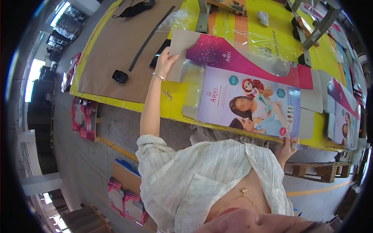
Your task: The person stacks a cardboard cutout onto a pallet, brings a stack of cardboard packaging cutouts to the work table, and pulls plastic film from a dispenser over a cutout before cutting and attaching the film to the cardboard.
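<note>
A printed doll carton (248, 101), purple and pink with "ARIEL" on it, lies across the table edge before me, with a clear window and grey flaps. My left hand (166, 65) grips its grey flap at the upper left, thumb on top. Beside that hand, a dark phone-like slab (157, 58) is partly covered. At the carton's lower right corner, my right hand (288, 146) pinches the edge, its fingers partly hidden. Clear plastic film (176, 20) lies crumpled beyond the left hand.
Brown board (105, 58) covers the yellow table's left part, bearing a small black device (119, 76) and a dark strip (151, 39). Metal frame posts (203, 19) stand at the back. Another similar carton (344, 112) is at right, above a wooden pallet (318, 171).
</note>
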Motion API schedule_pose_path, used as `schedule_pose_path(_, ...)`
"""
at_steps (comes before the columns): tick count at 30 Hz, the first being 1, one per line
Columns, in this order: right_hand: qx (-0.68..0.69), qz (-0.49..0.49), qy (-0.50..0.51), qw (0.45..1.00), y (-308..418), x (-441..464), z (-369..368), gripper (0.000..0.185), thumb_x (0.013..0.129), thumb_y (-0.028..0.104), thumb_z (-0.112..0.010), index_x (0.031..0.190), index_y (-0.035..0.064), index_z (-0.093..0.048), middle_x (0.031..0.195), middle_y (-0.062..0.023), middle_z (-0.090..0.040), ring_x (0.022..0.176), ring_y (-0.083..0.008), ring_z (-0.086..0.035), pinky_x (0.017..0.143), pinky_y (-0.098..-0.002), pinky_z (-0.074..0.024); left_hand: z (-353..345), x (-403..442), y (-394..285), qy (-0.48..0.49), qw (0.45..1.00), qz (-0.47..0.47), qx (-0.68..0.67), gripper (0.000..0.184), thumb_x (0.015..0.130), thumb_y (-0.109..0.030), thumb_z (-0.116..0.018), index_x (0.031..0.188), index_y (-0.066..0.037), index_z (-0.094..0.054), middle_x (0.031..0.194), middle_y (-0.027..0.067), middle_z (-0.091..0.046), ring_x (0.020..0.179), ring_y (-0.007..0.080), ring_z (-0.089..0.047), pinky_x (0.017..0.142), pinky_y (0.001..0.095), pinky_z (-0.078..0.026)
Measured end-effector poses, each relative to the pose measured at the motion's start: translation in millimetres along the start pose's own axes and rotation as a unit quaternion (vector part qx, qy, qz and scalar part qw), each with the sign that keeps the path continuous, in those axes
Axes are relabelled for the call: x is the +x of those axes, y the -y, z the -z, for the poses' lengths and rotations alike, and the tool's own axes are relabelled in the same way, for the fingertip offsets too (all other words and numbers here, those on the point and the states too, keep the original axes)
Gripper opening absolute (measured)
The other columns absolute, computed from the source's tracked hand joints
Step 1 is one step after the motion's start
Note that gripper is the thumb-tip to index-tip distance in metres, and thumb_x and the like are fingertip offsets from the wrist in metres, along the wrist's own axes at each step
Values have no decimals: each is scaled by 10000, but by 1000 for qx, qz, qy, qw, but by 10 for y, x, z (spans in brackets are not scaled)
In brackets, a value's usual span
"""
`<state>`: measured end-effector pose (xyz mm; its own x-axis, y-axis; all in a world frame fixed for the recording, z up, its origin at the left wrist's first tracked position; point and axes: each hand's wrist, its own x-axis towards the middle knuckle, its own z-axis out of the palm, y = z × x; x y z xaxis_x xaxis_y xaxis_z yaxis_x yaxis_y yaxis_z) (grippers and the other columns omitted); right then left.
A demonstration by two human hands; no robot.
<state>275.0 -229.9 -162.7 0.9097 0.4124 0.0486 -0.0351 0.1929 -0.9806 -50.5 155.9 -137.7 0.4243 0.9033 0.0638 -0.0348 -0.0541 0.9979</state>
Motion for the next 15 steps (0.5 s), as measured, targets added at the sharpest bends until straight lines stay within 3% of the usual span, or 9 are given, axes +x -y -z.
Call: schedule_pose_path(15,41,-37,-27,998,-136,-116,4,268,777,-49,-501,639,92,-320,666,16,-353,578,-65,-413,546,-213,-480,61,77,-3,19,1000,-6,-10,262,782,-34,-545,1022,-5,-443,923,61,-554,768,123,-562,618,264,-498)
